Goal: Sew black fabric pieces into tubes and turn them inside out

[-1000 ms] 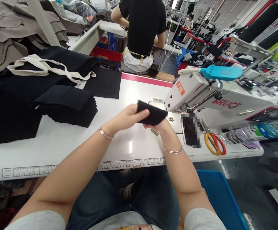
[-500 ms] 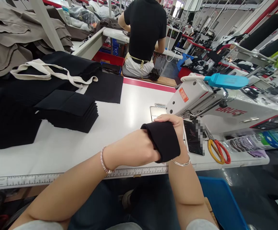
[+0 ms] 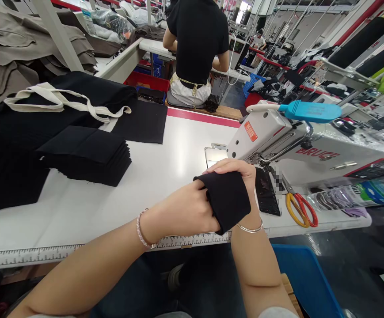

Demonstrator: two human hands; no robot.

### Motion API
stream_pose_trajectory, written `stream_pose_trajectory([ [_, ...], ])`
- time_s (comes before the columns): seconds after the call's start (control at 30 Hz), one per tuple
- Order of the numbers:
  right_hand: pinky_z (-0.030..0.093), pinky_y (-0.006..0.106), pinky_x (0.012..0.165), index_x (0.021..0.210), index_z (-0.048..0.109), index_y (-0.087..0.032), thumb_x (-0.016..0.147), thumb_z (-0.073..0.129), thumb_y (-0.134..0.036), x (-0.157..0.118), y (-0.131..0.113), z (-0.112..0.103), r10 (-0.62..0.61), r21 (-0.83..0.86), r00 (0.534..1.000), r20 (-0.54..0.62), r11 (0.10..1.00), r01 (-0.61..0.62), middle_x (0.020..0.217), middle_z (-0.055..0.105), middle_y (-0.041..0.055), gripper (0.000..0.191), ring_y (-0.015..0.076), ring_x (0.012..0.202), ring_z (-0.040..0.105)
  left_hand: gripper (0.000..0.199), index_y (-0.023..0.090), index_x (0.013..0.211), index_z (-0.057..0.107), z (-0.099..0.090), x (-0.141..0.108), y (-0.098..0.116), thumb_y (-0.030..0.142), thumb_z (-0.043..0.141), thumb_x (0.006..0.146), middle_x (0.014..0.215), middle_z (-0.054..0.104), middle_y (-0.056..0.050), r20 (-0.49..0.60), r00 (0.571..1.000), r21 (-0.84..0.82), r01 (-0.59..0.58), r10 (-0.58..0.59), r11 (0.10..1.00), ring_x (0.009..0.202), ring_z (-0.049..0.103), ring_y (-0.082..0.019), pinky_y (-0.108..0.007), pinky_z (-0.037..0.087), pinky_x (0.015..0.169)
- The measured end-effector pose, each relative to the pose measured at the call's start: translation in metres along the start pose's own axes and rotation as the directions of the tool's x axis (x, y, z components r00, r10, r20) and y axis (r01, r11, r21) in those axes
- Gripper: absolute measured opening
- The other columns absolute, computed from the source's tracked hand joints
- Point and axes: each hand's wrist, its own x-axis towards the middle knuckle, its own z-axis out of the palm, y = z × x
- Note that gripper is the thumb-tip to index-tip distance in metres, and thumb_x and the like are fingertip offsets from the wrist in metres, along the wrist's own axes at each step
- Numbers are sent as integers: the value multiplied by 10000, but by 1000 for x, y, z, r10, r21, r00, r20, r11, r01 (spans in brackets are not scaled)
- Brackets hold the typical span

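A small folded piece of black fabric [image 3: 230,201] is between my two hands, above the table's front edge. My left hand [image 3: 188,210] reaches in from the left, its fingertips tucked inside the fabric's open edge. Behind and to the right of the cloth, my right hand [image 3: 245,174] wraps round it, fingers bent over its top. The sewing machine [image 3: 278,141] stands just beyond my hands. To the left lies a stack of folded black pieces [image 3: 89,154].
Scissors [image 3: 301,210] and a dark phone-like slab [image 3: 267,192] lie right of my hands. Cream straps [image 3: 59,99] rest on black cloth at the left. A ruler strip [image 3: 39,254] lines the front edge. A person in black [image 3: 196,39] sits ahead.
My left fingers have shifted inside the black fabric, and its lower edge has turned slightly downward. The view has moved a little, so the table items appear further left.
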Motion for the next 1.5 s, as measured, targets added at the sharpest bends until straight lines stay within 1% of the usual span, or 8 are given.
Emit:
stream_pose_trajectory([
  [0.4, 605, 333, 640, 770, 755, -297, 757, 686, -79, 0, 6, 0, -15, -38, 998, -59, 999, 13, 762, 749, -27, 229, 185, 706, 722, 200, 205, 962, 698, 4, 3, 4, 115, 556, 855, 914, 734, -63, -194, 981, 84, 17, 0, 996, 853, 633, -204, -437, 453, 832],
  [0.53, 593, 342, 713, 831, 754, -274, 780, 688, -105, 0, 3, 2, -27, -96, 999, -28, 995, 24, 834, 752, -6, 189, 186, 774, 718, 186, 230, 936, 703, 3, 2, 3, 126, 562, 870, 853, 725, -36, -161, 986, 74, 48, -36, 996, 836, 600, -197, -449, 401, 870],
  [0.73, 580, 399, 721, 788, 698, -327, 792, 722, -266, 2, 4, 0, -231, -108, 964, -131, 970, 217, 856, 702, -5, 65, 201, 792, 688, 172, 224, 749, 653, 5, -1, -1, 105, 566, 836, 682, 611, 8, -175, 981, -111, 60, -79, 992, 791, 529, -180, -447, 313, 890],
  [0.83, 559, 374, 611, 668, 683, -335, 792, 735, -343, 4, 6, -3, -351, -116, 933, -84, 933, 340, 656, 668, -7, 135, 200, 673, 665, 244, 207, 614, 570, 5, -2, -2, 74, 522, 813, 568, 503, 19, -248, 967, -168, 24, -66, 985, 690, 450, -164, -425, 298, 828],
  [0.97, 536, 351, 534, 702, 713, -356, 798, 737, -374, 6, 5, -3, -329, -115, 941, -84, 941, 319, 621, 687, -10, 101, 196, 615, 656, 309, 191, 529, 485, 6, -1, -3, 73, 516, 813, 532, 450, 20, -294, 952, -168, 38, -86, 985, 631, 382, -155, -408, 286, 768],
  [1.3, 569, 408, 683, 815, 736, -358, 806, 724, -370, 4, 5, -9, -287, -165, 956, -55, 947, 275, 760, 708, 7, 18, 214, 754, 674, 135, 258, 819, 687, 7, -4, -5, 229, 573, 884, 807, 658, -31, -198, 963, -273, 125, -183, 954, 915, 563, -220, -500, 352, 950],
  [1.4, 560, 437, 757, 735, 704, -365, 782, 746, -430, 5, 3, -13, -323, -152, 946, -16, 936, 317, 809, 683, 8, 91, 225, 841, 663, 143, 236, 826, 685, 4, -4, -7, 226, 560, 896, 848, 665, -53, -227, 955, -263, 128, -190, 956, 970, 562, -234, -500, 385, 957],
  [1.5, 548, 397, 729, 623, 670, -347, 776, 760, -425, 9, 2, -15, -399, -36, 913, 81, 915, 403, 660, 623, -3, 194, 214, 822, 652, 146, 205, 815, 675, 1, -4, -7, 201, 553, 896, 860, 659, -71, -268, 947, -311, 90, -178, 946, 984, 555, -243, -494, 409, 948],
])
